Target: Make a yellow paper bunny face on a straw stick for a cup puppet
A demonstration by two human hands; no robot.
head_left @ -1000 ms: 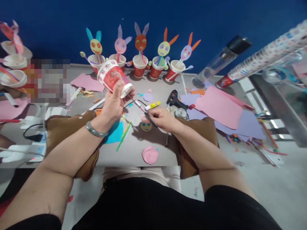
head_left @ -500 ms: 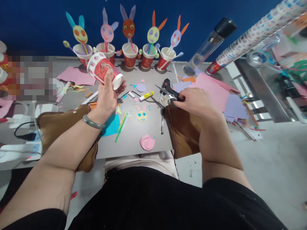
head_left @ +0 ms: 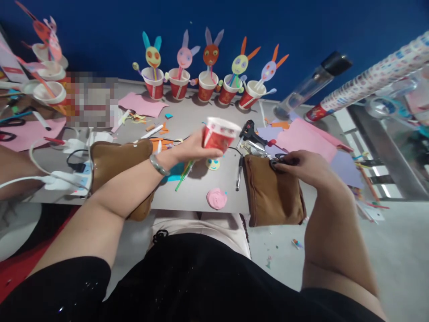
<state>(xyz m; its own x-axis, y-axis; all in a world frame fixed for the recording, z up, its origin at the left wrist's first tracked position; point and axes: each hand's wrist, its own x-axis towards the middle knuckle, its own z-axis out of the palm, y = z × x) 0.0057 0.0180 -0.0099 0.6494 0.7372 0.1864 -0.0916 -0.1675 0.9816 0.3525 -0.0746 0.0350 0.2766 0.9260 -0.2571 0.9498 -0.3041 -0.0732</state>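
Observation:
A red and white paper cup (head_left: 221, 139) is in my left hand (head_left: 194, 148), held above the table with its rim up and slightly tilted. Partly behind it lies a yellow paper rabbit face (head_left: 213, 166) with blue eyes. My right hand (head_left: 308, 166) grips the black handles of a pair of scissors (head_left: 280, 159) over the right brown leather pad (head_left: 276, 199); the blades point left. A black glue gun (head_left: 248, 130) lies beyond the blades. Close to the table's front edge is a round pink paper piece (head_left: 217, 198), with a black pen (head_left: 239, 173) to its upper right.
Several cups with paper rabbits (head_left: 208, 87) line the blue wall. A tall stack of cups (head_left: 365, 74) leans at the right beside a clear tube (head_left: 308, 82). Pink paper (head_left: 308, 138) lies below them. A power strip (head_left: 80, 181) with cables sits left, near another person's arm (head_left: 16, 174).
My left hand has swung the cup right and turned its rim up. My right hand has brought the scissors lower, over the brown pad. The view has turned left.

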